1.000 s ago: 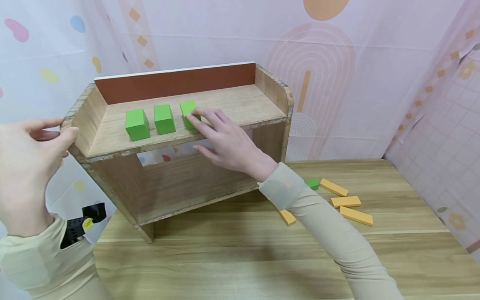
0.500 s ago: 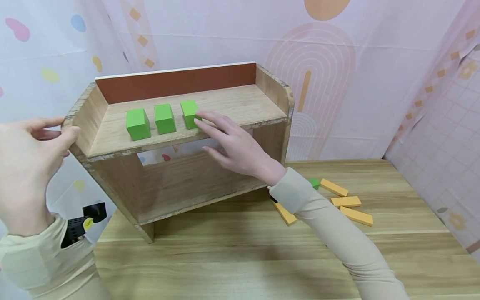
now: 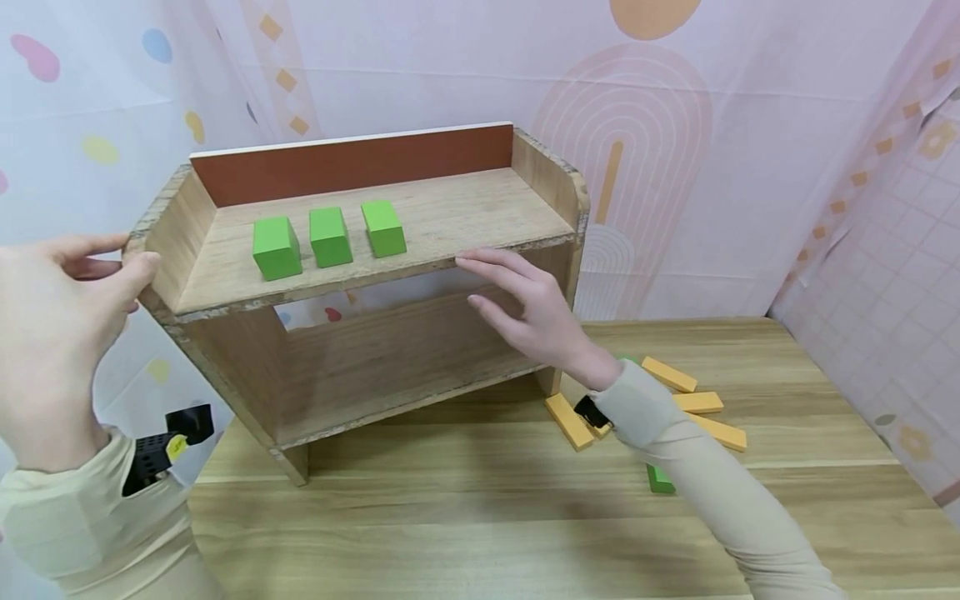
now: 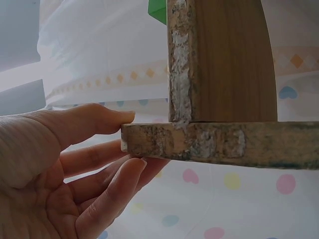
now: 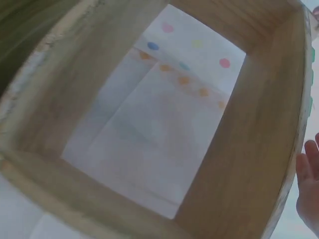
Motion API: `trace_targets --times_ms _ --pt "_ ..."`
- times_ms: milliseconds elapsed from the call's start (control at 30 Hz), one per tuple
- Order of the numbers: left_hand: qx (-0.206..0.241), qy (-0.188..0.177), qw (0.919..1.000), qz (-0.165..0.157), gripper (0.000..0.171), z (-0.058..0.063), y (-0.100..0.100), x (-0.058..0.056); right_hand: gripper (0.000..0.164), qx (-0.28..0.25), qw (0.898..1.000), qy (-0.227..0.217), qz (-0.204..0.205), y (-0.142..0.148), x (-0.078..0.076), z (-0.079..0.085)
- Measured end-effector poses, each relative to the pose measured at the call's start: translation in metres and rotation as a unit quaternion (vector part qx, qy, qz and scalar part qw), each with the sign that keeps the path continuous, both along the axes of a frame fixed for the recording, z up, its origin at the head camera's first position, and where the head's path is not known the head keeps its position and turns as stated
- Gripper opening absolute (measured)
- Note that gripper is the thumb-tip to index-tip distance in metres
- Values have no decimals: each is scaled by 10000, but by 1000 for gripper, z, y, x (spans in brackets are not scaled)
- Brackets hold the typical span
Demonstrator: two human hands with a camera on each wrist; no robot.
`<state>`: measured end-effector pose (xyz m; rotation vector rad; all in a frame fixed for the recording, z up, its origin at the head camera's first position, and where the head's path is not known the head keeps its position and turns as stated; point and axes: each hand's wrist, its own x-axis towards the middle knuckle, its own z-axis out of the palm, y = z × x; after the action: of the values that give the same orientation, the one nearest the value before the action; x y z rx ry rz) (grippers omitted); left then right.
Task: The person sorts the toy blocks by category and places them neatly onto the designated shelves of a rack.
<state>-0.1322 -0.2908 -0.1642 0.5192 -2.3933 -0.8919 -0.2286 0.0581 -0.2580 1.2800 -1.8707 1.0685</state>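
Observation:
A small wooden shelf (image 3: 465, 200) with a brown back strip stands on the table, its left side leaning over the table's edge. Three green blocks sit in a row on its top board: the left block (image 3: 277, 250), the middle block (image 3: 330, 237) and the right block (image 3: 384, 229). My left hand (image 3: 67, 325) pinches the front edge of the left side panel; in the left wrist view, thumb and fingers lie on either side of that panel (image 4: 219, 142). My right hand (image 3: 528, 308), fingers extended, hovers by the top board's front edge, right of the blocks, holding nothing.
Several yellow blocks lie on the table (image 3: 450, 533) at the right, among them one yellow block (image 3: 569, 422) near the shelf's foot and another yellow block (image 3: 669, 375) farther back. A green block (image 3: 660, 479) shows partly beneath the right sleeve. Patterned curtains (image 3: 420, 67) hang behind.
My right hand has left the rightmost green block and moved right and down, away from it. The block stays on the top board. My left hand keeps its hold on the panel.

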Motion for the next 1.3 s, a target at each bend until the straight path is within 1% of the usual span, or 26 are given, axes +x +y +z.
trace_targets --times_ms 100,300,400,500,567,633,800,900,933,1000,1067,1167,1233,1300 --pt "-15 21 10000 4 58 0 0 0 35 -58 9998 -187 -19 13 -1 -7" --pt "-82 14 10000 30 57 -1 -1 -1 36 238 9974 -653 -185 45 -6 -33" --pt "-96 1 9999 59 57 -1 0 -1 36 424 9944 -926 -290 63 -10 -47" --pt "-84 4 9999 76 57 0 0 0 35 654 9877 -1353 -430 82 -15 -60" --pt "-73 8 9999 79 57 0 0 0 34 818 9791 -1790 -521 94 -19 -69" --pt "-62 -1 10000 73 57 0 0 0 32 938 9673 -2284 -575 107 -23 -77" --pt "-81 -41 9999 83 58 0 0 0 35 1056 9276 -3508 -729 137 -36 -95" --pt "-107 -47 9999 90 58 0 0 0 38 940 9071 -4032 -762 153 -46 -107" --pt "-93 -35 9999 73 58 0 1 0 39 877 9024 -4148 -771 158 -49 -111" --pt "-108 -27 9999 27 58 1 2 1 40 713 8953 -4332 -759 167 -54 -118" --pt "-108 -9 9999 -28 58 1 3 2 42 569 8914 -4436 -734 175 -57 -124" --pt "-60 42 9999 -76 58 2 3 2 42 447 8898 -4480 -743 185 -61 -133" --pt "-59 26 10000 -29 58 2 3 2 42 406 8892 -4489 -783 190 -63 -138" --pt "-105 -12 9999 27 58 2 3 2 41 428 8864 -4517 -919 195 -65 -143"
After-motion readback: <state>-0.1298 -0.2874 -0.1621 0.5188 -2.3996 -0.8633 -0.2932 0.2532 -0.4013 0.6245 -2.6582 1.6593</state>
